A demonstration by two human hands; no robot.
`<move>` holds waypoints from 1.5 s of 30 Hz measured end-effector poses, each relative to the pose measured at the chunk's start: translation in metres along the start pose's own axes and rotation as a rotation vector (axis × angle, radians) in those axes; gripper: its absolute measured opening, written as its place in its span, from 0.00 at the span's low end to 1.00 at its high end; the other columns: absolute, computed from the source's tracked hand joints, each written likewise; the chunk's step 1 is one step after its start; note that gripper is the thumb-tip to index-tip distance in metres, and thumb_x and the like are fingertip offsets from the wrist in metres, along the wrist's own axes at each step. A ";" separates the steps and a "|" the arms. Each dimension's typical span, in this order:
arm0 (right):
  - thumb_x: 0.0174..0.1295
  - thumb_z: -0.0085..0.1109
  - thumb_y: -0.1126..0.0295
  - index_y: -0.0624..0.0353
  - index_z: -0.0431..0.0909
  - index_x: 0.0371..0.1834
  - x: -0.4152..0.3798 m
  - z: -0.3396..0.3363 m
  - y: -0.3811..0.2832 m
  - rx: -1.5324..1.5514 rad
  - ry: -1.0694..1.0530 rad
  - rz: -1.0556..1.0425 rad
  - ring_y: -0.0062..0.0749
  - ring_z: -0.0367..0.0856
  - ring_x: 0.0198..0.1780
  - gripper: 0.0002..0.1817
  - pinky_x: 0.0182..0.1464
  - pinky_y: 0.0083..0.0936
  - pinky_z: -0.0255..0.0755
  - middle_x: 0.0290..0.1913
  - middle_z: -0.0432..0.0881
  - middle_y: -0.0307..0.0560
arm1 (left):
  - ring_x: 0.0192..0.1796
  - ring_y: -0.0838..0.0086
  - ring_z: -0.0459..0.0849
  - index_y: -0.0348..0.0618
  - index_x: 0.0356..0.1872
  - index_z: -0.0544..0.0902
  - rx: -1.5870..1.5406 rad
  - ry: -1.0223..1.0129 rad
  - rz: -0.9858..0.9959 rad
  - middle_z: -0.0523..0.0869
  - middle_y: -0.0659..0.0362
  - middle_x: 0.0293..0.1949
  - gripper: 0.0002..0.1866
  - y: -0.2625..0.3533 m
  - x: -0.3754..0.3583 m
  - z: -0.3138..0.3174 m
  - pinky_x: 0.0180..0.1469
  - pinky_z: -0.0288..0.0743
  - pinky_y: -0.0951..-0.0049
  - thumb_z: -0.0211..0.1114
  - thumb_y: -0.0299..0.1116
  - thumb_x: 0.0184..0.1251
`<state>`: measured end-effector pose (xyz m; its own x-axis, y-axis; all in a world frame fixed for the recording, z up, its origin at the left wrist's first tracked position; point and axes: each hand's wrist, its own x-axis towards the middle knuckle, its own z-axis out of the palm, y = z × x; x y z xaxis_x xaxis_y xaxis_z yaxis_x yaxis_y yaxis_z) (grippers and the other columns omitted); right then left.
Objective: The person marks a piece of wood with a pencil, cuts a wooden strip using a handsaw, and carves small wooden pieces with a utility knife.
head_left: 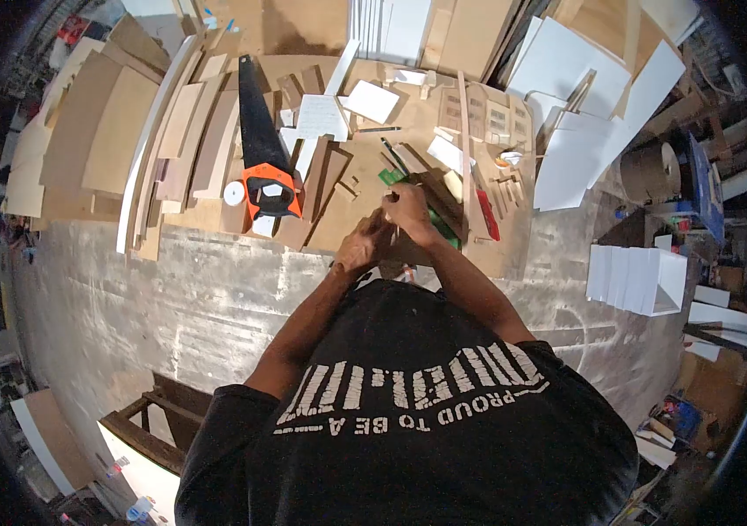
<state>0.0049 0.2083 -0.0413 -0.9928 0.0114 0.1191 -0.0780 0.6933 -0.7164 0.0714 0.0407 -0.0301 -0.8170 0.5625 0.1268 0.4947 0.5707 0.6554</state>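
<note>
My left hand and my right hand meet over the near edge of the wooden worktable. The fingers of both are curled closed; whatever sits between them is too small or too hidden to make out. Just beyond my right hand lie a green object and dark wood strips. Small wood pieces rest left of the hands. Farther left is a handsaw with an orange and black handle, its blade pointing away from me. A red tool lies to the right.
Stacked boards fill the table's left side. A handwritten paper, a pencil-like stick and a white roll lie on top. White panels lean at the right. A white box-like stack stands on the concrete floor.
</note>
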 end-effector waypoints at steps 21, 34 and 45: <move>0.56 0.64 0.73 0.65 0.84 0.48 0.008 -0.018 0.020 0.064 -0.212 -0.145 0.54 0.85 0.47 0.16 0.51 0.40 0.78 0.43 0.85 0.64 | 0.66 0.51 0.75 0.51 0.65 0.77 0.026 -0.012 -0.050 0.71 0.44 0.69 0.26 -0.003 0.001 0.004 0.62 0.76 0.58 0.64 0.32 0.63; 0.58 0.61 0.70 0.61 0.86 0.45 0.011 -0.014 0.026 0.012 -0.248 -0.096 0.57 0.82 0.52 0.13 0.59 0.45 0.73 0.45 0.85 0.61 | 0.60 0.50 0.78 0.50 0.62 0.78 0.032 -0.024 -0.078 0.73 0.45 0.65 0.26 0.006 0.007 -0.003 0.56 0.80 0.55 0.68 0.36 0.60; 0.57 0.63 0.71 0.58 0.85 0.46 0.012 -0.021 0.018 0.101 -0.331 0.059 0.57 0.83 0.50 0.13 0.57 0.44 0.75 0.45 0.85 0.62 | 0.54 0.52 0.80 0.54 0.61 0.78 -0.001 0.045 -0.072 0.77 0.52 0.56 0.28 0.019 0.011 -0.008 0.51 0.81 0.55 0.70 0.36 0.56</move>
<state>-0.0068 0.2356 -0.0384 -0.9702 -0.1962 -0.1419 -0.0118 0.6236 -0.7817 0.0691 0.0525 -0.0102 -0.8628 0.4927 0.1128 0.4342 0.6081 0.6646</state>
